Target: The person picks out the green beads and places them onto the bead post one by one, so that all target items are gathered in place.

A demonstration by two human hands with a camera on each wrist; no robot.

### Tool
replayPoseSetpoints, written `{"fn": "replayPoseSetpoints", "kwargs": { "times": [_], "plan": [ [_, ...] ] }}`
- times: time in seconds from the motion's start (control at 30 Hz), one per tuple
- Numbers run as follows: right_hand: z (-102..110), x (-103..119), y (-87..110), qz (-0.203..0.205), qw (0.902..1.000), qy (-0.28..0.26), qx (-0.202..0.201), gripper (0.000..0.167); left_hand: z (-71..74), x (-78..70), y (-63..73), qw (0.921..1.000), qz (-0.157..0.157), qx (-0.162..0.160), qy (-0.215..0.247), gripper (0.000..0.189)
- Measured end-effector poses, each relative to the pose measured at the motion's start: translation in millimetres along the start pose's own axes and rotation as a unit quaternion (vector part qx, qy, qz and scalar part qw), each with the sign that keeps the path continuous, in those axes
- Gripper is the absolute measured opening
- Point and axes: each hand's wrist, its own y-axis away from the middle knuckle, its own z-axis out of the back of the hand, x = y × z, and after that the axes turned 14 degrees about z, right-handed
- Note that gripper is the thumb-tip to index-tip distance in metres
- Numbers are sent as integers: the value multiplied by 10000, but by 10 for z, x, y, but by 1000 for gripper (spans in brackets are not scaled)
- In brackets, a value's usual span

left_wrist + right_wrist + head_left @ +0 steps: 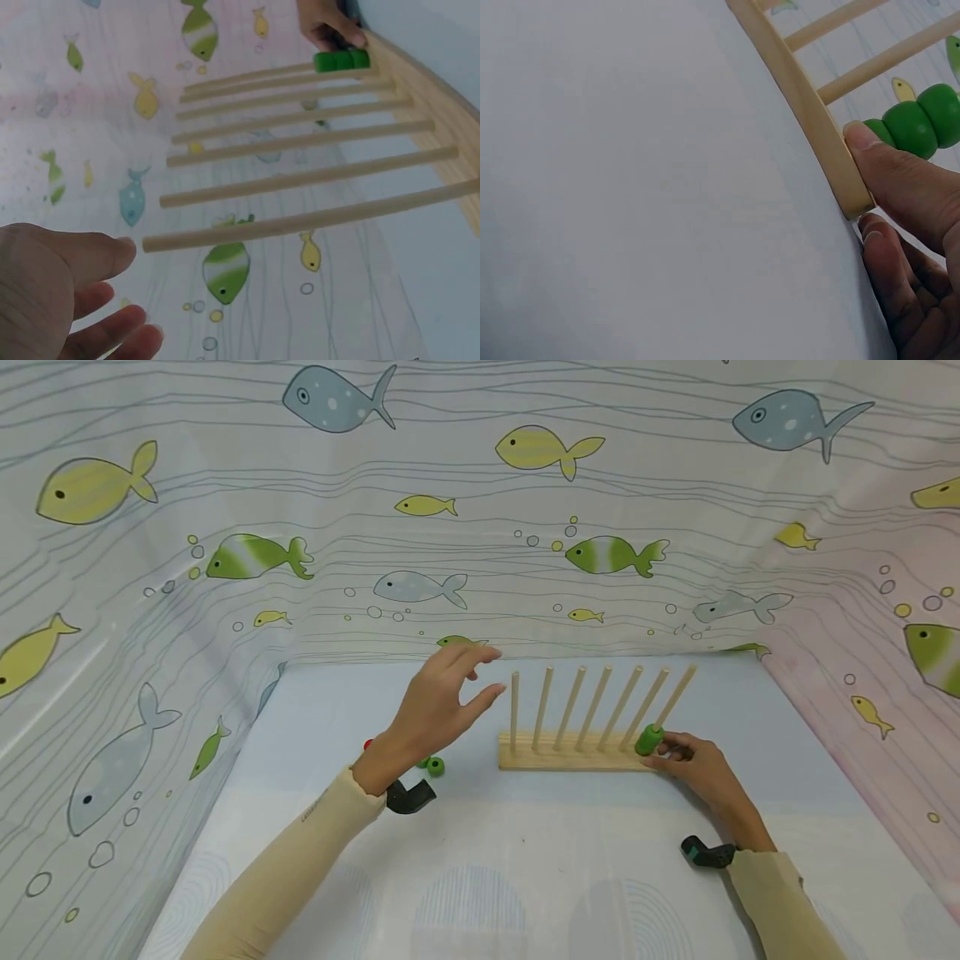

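Note:
A wooden peg stand (555, 762) has several upright pegs in a row along its long base. Green beads (649, 740) are stacked at the bottom of its rightmost peg; the right wrist view shows these green beads (911, 129) close beside the thumb. My right hand (697, 767) holds the right end of the base, its thumb (870, 142) against the edge and the other fingers curled by the corner. Raised near the leftmost peg, my left hand (442, 697) is empty, thumb and fingers spread apart. In the left wrist view its thumb (105, 255) is close to that peg's tip.
Loose green beads (436, 767) lie on the table (517, 843) beneath my left wrist, partly hidden by it. A red bead (368, 744) shows just left of that wrist. A fish-patterned sheet (480, 543) rises behind the table and along both sides.

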Motion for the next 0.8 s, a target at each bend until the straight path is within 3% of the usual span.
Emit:
{"fn": "replayPoseSetpoints", "kwargs": {
  "times": [0.47,0.8],
  "plan": [
    [-5,1,0,24,10000,17,18,69,47,311,443,9980,596,197,-72,40],
    [-15,-23,-8,68,10000,52,-10,67,-8,611,778,9863,1405,814,-299,37]
  ]
}}
